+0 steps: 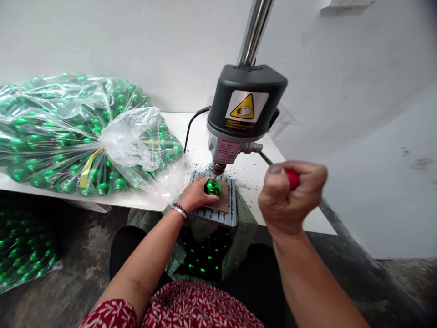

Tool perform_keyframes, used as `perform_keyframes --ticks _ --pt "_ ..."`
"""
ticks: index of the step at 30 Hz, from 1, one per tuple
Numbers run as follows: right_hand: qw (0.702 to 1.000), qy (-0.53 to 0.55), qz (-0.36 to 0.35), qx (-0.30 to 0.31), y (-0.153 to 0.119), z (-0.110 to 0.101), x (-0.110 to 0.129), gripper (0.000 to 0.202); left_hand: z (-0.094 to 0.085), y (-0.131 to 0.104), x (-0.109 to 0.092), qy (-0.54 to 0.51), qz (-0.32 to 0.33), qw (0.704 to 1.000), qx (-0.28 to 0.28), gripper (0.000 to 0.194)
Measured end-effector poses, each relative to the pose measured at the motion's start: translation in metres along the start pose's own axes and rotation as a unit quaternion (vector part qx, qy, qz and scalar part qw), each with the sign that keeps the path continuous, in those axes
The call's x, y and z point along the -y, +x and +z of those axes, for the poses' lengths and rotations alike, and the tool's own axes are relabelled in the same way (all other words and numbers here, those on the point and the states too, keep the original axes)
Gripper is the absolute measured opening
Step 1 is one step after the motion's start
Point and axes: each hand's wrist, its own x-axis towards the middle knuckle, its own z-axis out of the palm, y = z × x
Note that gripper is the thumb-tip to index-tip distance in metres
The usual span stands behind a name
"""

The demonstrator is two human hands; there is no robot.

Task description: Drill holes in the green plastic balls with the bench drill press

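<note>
A shiny green ball (213, 187) rests on a brown board (222, 200) over the ridged grey base (232, 214) of a bench drill press (247, 98). My left hand (197, 193) is closed around the ball's left side, thumb in front and fingers behind. Right above the ball is the drill chuck (219, 169), its bit at the ball's top; I cannot tell how deep it reaches. On the right, my right hand (290, 191) grips the drill press lever (265, 157) by its red knob (292, 178).
A tied clear bag (129, 139) of green balls lies on the white table (177, 119) at left. Another bag of balls (27, 246) is on the floor. An open green sack (244, 216) with balls hangs below the drill base. Dark shavings surround the base.
</note>
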Motion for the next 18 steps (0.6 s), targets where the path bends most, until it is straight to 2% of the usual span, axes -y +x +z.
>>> perform_keyframes --ticks 2,6,9,11,15,18 --pt "1.0 0.006 0.028 0.002 0.029 0.006 0.005 0.018 0.0 -0.005 -0.002 -0.008 -0.001 1.0 -0.013 0.062" --pt "0.991 -0.02 0.118 0.059 0.075 0.016 0.016 0.02 0.001 -0.023 -0.001 -0.027 0.014 0.998 -0.048 0.065" --pt "0.987 -0.033 0.144 0.06 0.084 0.02 0.02 0.02 0.002 -0.039 0.001 -0.01 0.035 0.999 -0.034 0.067" --pt "0.986 -0.022 0.157 0.054 0.082 0.021 0.022 0.021 -0.002 -0.051 0.0 0.011 0.065 0.998 -0.006 0.07" --pt "0.981 -0.013 0.184 0.055 0.08 0.021 0.024 0.023 -0.027 -0.08 -0.004 0.018 0.145 0.988 0.05 0.075" --pt "0.979 -0.002 0.196 0.052 0.081 0.021 0.023 0.021 -0.06 -0.096 0.003 0.009 0.133 0.991 0.032 0.046"
